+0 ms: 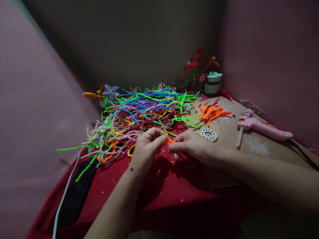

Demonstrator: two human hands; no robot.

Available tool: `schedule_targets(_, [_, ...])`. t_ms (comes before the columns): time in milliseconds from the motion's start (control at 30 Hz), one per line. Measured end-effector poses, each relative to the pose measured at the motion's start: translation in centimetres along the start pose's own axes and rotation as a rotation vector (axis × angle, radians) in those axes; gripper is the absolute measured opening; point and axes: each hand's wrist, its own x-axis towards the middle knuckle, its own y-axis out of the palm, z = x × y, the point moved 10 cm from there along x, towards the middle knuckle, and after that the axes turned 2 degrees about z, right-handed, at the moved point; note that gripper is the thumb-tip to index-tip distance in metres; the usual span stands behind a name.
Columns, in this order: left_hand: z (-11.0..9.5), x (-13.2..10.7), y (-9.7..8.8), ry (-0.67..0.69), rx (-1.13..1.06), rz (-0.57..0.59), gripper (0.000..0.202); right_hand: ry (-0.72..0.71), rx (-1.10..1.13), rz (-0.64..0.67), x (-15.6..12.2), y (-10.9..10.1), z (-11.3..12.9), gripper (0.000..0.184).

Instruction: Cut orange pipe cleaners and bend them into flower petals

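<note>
While left hand (147, 149) and right hand (190, 146) both pinch an orange fuzzy strip (169, 141), fingers clamped on it, it sits over red cloth (112, 187); coloured stem heap (147, 111) just beyond; rightward, orange bundle (211, 113), white ring (215, 135), pink glue gun (265, 127) on tan board (227, 125).

Held orange-toned strip (169, 141) is showing bright orange; stem heap (147, 107), left, is mixing green, blue, pink; tablecloth (109, 192) is showing red; spool (215, 135) is displaying dark dots on white.
</note>
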Motion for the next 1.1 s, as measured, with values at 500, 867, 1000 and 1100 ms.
schedule_targets(500, [0.4, -0.3, 0.6, -0.057, 0.107, 0.084, 0.02, -0.008, -0.018, -0.009, 0.0, 0.3, -0.3, 0.026])
schedule_targets(867, [0.3, -0.3, 0.1, -0.102, 0.094, 0.044, 0.022, -0.013, 0.201, 0.048, -0.6, 0.8, 0.7, 0.018])
schedule_targets(1000, [0.4, -0.2, 0.3, -0.082, 0.14, 0.071, 0.023, -0.004, 0.192, 0.065, -0.3, 0.8, 0.5, 0.015])
schedule_targets(1100, [0.5, -0.1, 0.5, -0.062, 0.119, 0.073, 0.023, -0.017, 0.213, 0.052, 0.0, 0.6, 0.3, 0.017])
